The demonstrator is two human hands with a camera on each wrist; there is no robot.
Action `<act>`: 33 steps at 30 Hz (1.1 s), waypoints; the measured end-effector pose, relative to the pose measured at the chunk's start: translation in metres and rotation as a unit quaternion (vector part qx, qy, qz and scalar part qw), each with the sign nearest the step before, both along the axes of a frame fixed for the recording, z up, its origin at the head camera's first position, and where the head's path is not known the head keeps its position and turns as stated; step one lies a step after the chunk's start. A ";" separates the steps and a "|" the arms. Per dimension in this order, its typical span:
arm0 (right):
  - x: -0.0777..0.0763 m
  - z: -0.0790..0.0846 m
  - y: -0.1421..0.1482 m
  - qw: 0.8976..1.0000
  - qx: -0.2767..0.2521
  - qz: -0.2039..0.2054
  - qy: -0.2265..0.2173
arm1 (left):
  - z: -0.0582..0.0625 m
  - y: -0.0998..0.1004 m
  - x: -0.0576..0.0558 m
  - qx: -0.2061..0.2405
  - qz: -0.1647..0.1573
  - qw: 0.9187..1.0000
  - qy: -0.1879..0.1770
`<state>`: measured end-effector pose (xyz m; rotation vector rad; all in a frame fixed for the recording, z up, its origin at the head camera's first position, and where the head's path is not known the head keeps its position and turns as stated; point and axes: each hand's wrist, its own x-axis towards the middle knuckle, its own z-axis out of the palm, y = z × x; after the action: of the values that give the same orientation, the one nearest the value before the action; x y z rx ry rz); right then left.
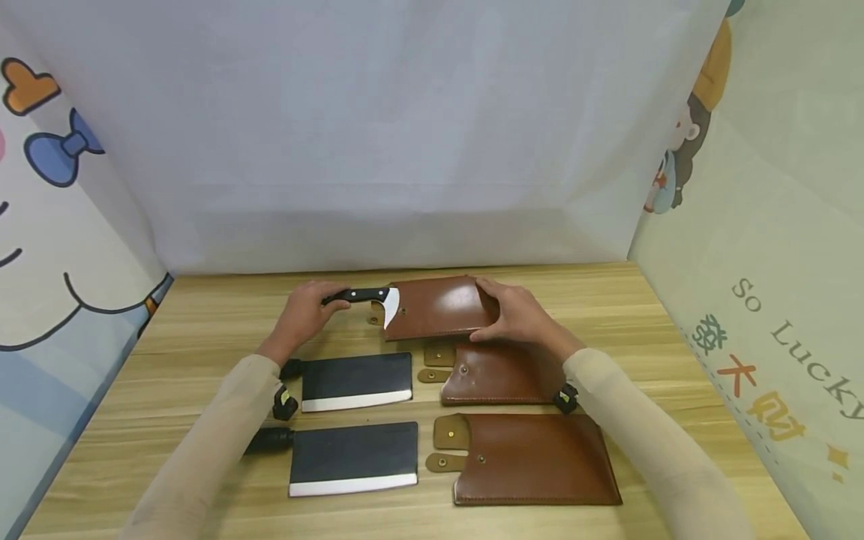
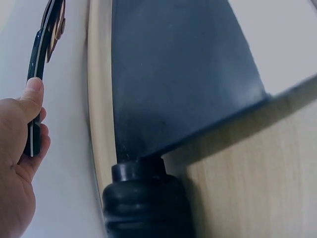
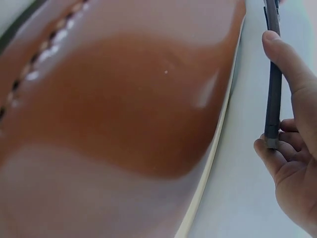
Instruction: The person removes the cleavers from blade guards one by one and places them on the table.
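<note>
My left hand grips the black riveted handle of a knife at the back of the table. A curved silver bit of its blade shows by the handle; the remainder is hidden in a brown leather sheath. At the sheath's far end, my right hand holds it, thumb on one edge and fingers at the other. The right wrist view has this sheath edge-on between thumb and fingers. Below the left hand lies a black cleaver, large in the left wrist view.
A second black cleaver lies nearer the front, its handle partly behind the left sleeve. To the right are two more brown sheaths, one in the middle and one in front, with snap straps pointing left. A pale cloth wall stands behind.
</note>
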<state>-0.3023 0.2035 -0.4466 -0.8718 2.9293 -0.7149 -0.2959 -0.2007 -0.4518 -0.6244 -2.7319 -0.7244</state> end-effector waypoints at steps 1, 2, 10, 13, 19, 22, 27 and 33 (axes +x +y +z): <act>0.000 0.000 0.000 1.000 0.001 0.000 -0.001 | 0.000 -0.001 0.001 -0.002 0.001 1.000 0.001; 0.001 0.001 0.001 1.000 0.002 -0.001 -0.001 | 0.000 -0.001 0.002 -0.002 0.002 1.000 0.001; 0.004 0.002 0.008 1.000 -0.006 -0.011 -0.009 | 0.001 -0.009 0.005 0.004 0.001 1.000 0.003; 0.003 0.001 0.010 1.000 -0.006 -0.009 -0.007 | 0.001 -0.011 0.006 0.003 0.003 1.000 0.005; 0.003 0.000 0.015 1.000 -0.007 -0.008 -0.009 | 0.001 -0.016 0.006 -0.002 0.006 1.000 0.008; 0.005 0.000 0.017 1.000 -0.008 -0.010 -0.013 | 0.001 -0.017 0.007 -0.007 0.007 1.000 0.012; 0.007 0.002 0.020 1.000 -0.012 -0.009 -0.018 | 0.001 -0.019 0.009 -0.009 0.009 1.000 0.010; 0.008 -0.001 0.022 1.000 -0.011 -0.011 -0.018 | 0.000 -0.019 0.010 -0.003 0.009 1.000 0.012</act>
<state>-0.2941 0.2259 -0.4474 -0.8215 2.9082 -0.7581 -0.2857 -0.2193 -0.4513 -0.6054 -2.7146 -0.7014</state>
